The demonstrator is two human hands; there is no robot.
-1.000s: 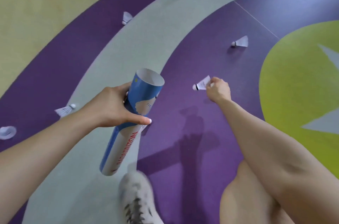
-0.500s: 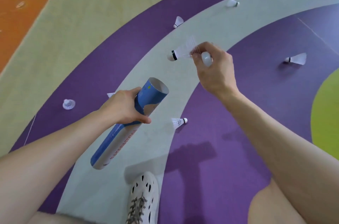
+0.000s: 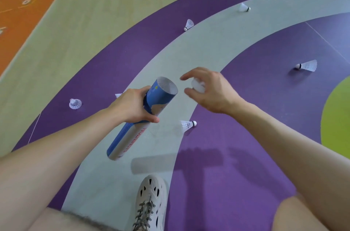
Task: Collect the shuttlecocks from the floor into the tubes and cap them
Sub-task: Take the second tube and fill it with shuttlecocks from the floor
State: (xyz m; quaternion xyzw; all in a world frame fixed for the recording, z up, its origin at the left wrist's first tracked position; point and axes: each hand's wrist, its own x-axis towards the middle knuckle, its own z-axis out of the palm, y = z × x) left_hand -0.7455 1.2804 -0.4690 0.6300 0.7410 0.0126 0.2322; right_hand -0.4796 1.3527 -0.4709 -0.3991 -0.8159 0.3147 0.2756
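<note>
Spreading under everything is a smooth, matte sports floor [image 3: 227, 155], painted in curved bands of purple and pale grey, with wood-grain tan and orange toward its far left corner and a lime patch at its right edge.

A long cardboard tube [image 3: 130, 140], blue and white with red lettering, is tilted over the grey band near the floor's middle. Its round mouth is uncapped and points up and away. The left hand [image 3: 130, 107] grasps it round the upper half, thumb across the front.

The right hand [image 3: 214, 92] hovers just beside the tube's mouth, not touching it. Its forefinger and thumb are spread, while the lower fingers curl round a white cap [image 3: 198, 85], smooth and rounded.

A pale perforated shoe [image 3: 151, 198] with grey laces stands at the near edge.

White shuttlecocks with netted, cone-shaped skirts and rounded tips lie scattered:
- a nearest shuttlecock [image 3: 188, 125] on its side, on the grey band just below the right hand;
- a right shuttlecock [image 3: 307, 65] on purple, toward the right edge;
- a left shuttlecock [image 3: 75, 103] on purple, left of the tube;
- three far shuttlecocks [image 3: 189, 25] along the outer bands.
</note>
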